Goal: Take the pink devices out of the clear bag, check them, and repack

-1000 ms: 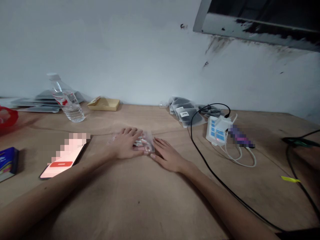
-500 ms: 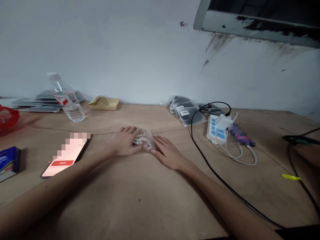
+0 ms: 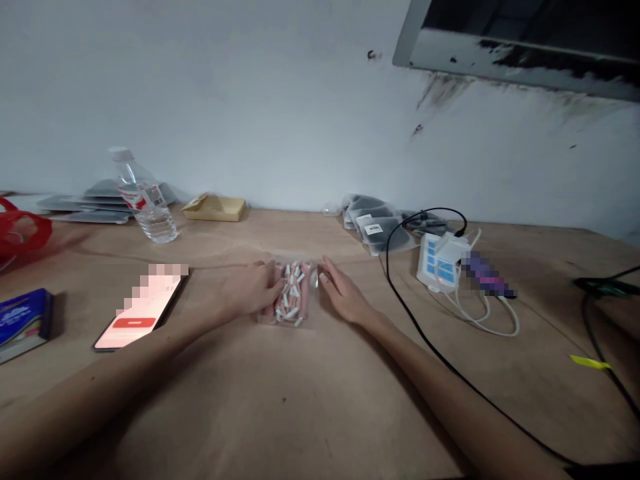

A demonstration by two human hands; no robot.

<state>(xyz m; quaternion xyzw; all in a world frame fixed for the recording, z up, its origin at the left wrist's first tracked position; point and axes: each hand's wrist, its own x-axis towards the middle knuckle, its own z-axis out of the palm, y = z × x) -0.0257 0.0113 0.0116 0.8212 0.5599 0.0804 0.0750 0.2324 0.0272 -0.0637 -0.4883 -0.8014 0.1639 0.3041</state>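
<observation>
A clear plastic bag point(image 3: 286, 321) lies flat on the wooden table in front of me, filled with small white tube-like pieces and pinkish strips along its sides. My left hand point(image 3: 254, 288) is at the bag's left edge, its fingers curled there and its thumb across the plastic. Just off the right edge rests my right hand point(image 3: 343, 292), fingers extended and thumb apart from them. Its fingertips are beside a shiny bit of the bag's edge; whether they touch it I cannot tell.
Left of my hands lie a lit phone point(image 3: 145, 313) and a blue packet point(image 3: 25, 323). A water bottle point(image 3: 150, 207), yellow box point(image 3: 215, 208) and grey pouches point(image 3: 377, 223) stand behind. To the right are a power strip point(image 3: 434, 263) and black cable point(image 3: 415, 312).
Both hands have drawn off the top of the bag toward its two sides, uncovering the white pieces. The bag now appears lower in view. The camera view has shifted slightly.
</observation>
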